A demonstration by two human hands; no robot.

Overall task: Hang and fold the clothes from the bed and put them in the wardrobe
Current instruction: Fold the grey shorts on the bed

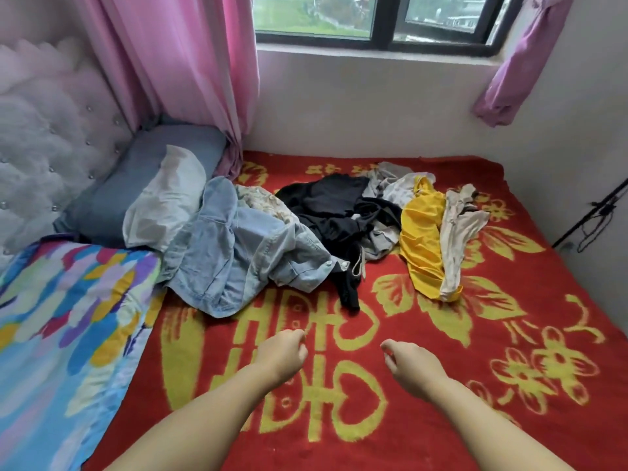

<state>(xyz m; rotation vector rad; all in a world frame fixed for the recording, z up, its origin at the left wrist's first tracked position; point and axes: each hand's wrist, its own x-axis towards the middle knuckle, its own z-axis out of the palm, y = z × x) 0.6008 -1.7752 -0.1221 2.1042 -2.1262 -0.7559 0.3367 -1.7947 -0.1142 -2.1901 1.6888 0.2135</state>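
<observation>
Red and yellow, the blanket point(475, 351) covered the bed and carried everything; it serves here as the landmark. On its far half, toward the window point(373, 22), lay the heap of clothes, running crosswise from the pillow side to the wall side.

Largest in the heap was the pale denim jacket point(238, 253), at the blanket's left edge, its hem reaching nearest the person. Next came the black garment point(333, 205) at the blanket's middle, a narrow tail of it trailing toward the near side. Right of that lay the yellow top point(421, 239), long axis running near to far, with a cream garment point(458, 232) draped alongside and touching it. Grey and white pieces point(390, 185) were bunched behind; how many could not be told. So at least five garments were counted, one of each colour named.

Two hands hovered over the blanket's near half, both well short of the heap. The left hand point(282, 355) and the right hand point(411, 362) hung loosely curled and held nothing. The left hand was nearer the denim jacket, which seemed the likeliest first pick. No wardrobe or hangers showed.
</observation>
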